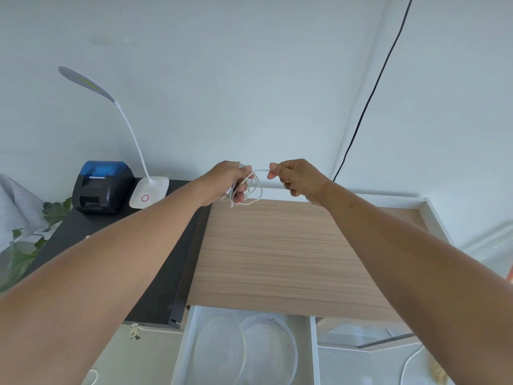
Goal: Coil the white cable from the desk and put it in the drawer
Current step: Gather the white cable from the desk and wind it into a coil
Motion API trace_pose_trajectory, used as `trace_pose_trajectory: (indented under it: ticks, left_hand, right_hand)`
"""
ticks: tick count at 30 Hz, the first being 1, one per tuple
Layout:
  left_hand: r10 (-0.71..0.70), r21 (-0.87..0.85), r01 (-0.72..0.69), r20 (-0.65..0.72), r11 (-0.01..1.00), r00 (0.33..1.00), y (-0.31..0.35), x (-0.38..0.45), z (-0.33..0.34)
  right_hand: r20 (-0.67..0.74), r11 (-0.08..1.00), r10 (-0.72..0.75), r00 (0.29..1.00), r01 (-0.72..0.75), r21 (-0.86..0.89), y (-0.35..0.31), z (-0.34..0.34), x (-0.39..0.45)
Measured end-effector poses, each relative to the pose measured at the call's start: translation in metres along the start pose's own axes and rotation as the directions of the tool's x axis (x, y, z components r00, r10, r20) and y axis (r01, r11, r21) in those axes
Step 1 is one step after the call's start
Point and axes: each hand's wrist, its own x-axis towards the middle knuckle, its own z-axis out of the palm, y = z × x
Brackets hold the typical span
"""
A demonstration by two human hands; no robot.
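Both hands are raised above the far edge of the light wood-grain desktop [277, 251]: the left hand [226, 180] holds the looped thin white cable [254, 187], the right hand [295, 176] pinches its end just to the right. On the black side desk [111, 245] at far left stand the black-and-blue box printer [101, 187] and, right of it, the white gooseneck lamp [148, 190]. Nearest, below the desktop, lies the open white drawer [249, 354].

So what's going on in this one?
A person is coiling a white cable above a wooden desk. The left hand holds the gathered loops, while the right hand pinches the free end beside it. The drawer below is open, with clear lids inside; the cable isn't in yet.
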Motion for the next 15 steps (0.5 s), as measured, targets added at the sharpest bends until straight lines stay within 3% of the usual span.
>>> trace_pose_trajectory:
  ticks: [4, 11, 15]
  left_hand:
    - [-0.097, -0.024, 0.1, 0.107, 0.995, 0.99, 0.009, -0.001, 0.0]
    - [-0.108, -0.335, 0.195, 0.262, 0.922, 0.959, 0.018, 0.003, -0.001]
    - [-0.057, -0.533, 0.2, 0.272, 0.822, 0.961, 0.025, 0.009, 0.009]
  right_hand:
    - [0.004, 1.0, 0.007, 1.0, -0.007, 0.025, 0.005, -0.002, -0.001]
    - [-0.041, 0.999, 0.004, 0.999, -0.002, 0.051, 0.011, 0.0, -0.003]
    - [0.02, 0.954, 0.058, 0.998, -0.061, 0.292, 0.01, 0.014, -0.003]
